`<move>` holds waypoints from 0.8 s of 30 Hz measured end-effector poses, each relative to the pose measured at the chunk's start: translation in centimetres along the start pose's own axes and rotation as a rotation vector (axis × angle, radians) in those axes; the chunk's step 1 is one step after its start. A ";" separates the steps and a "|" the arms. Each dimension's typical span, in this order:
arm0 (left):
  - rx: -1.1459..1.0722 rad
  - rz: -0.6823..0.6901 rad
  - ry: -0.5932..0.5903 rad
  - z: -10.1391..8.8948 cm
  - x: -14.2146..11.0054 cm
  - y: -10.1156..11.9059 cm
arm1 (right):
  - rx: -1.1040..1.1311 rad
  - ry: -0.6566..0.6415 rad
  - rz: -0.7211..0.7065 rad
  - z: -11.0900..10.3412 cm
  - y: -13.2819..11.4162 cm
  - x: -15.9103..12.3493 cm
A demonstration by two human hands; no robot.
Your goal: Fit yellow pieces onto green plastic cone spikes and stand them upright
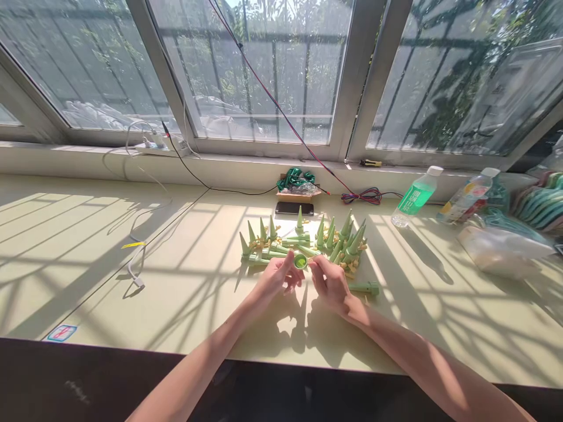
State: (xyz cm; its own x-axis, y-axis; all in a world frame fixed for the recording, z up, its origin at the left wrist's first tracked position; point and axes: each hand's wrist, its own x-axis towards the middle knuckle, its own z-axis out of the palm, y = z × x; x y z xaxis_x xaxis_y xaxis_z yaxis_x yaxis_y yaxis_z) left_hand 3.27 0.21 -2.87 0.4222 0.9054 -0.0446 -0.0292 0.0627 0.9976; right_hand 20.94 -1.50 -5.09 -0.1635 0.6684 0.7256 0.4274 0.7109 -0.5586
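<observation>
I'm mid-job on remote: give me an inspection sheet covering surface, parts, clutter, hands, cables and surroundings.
Surface: pale yellow-green tabletop, striped with sunlight and shadow.
Job's things: green plastic-looking cone-tipped pieces, some upright, some lying; a round-ended green piece between the hands.
Clutter: black rectangular phone; small brown cardboard box holding dark-green material; two clear plastic bottles with coloured labels.
Hands: bare left hand holds the round-ended piece; bare right hand is beside it, grip unclear.
Cables: thin white cable, left; thin black cable, behind; red-and-black cable, partly coiled.
Surroundings: grey-framed glass windows, foliage outside.
</observation>
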 end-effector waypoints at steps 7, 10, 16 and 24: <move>-0.032 0.023 -0.083 -0.3 -0.1 0.2 | 0.031 -0.037 0.069 0.0 0.4 -0.2; -0.036 0.057 -0.096 -0.3 -0.2 0.3 | 0.028 -0.037 0.070 -0.1 0.4 -0.1; -0.020 0.080 -0.101 -0.4 -0.5 0.2 | -0.008 -0.028 0.075 -0.3 0.2 0.2; 0.084 0.150 -0.060 -0.1 -0.4 0.0 | -0.031 0.004 0.132 -0.4 -0.4 0.4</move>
State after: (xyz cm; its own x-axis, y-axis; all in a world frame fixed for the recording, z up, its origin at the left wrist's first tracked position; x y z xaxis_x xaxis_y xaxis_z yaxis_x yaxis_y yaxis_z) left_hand 3.06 -0.07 -2.89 0.4725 0.8750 0.1056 -0.0208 -0.1087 0.9939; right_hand 21.09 -1.60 -4.46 -0.1003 0.7549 0.6481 0.4724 0.6094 -0.6367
